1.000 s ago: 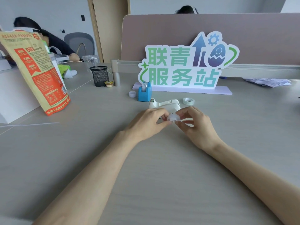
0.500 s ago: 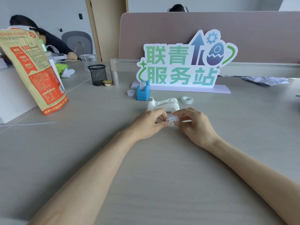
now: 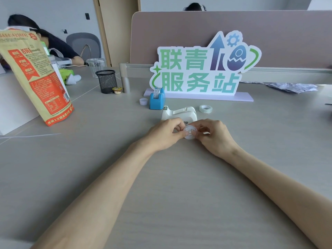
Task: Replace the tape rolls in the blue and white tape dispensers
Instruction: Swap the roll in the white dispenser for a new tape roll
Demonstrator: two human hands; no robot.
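A wide grey table (image 3: 89, 168) carries a white cut-out sign with green characters (image 3: 197, 72) at the back and a tall orange and tan printed bag (image 3: 36, 78) on the left. The left hand (image 3: 161, 135) and right hand (image 3: 215, 137), fingers curled, meet just in front of the white plastic tape dispenser (image 3: 179, 114). The smaller blue plastic tape dispenser (image 3: 157, 100), with a roll in it, stands behind and to the left of the white one. Both hands pinch a small translucent round spool (image 3: 190, 133). A loose pale tape roll (image 3: 205, 109) lies right of the white dispenser.

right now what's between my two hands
In the head view, a small clear spool sits between the left hand and right hand, pinched by both, just in front of the white dispenser.
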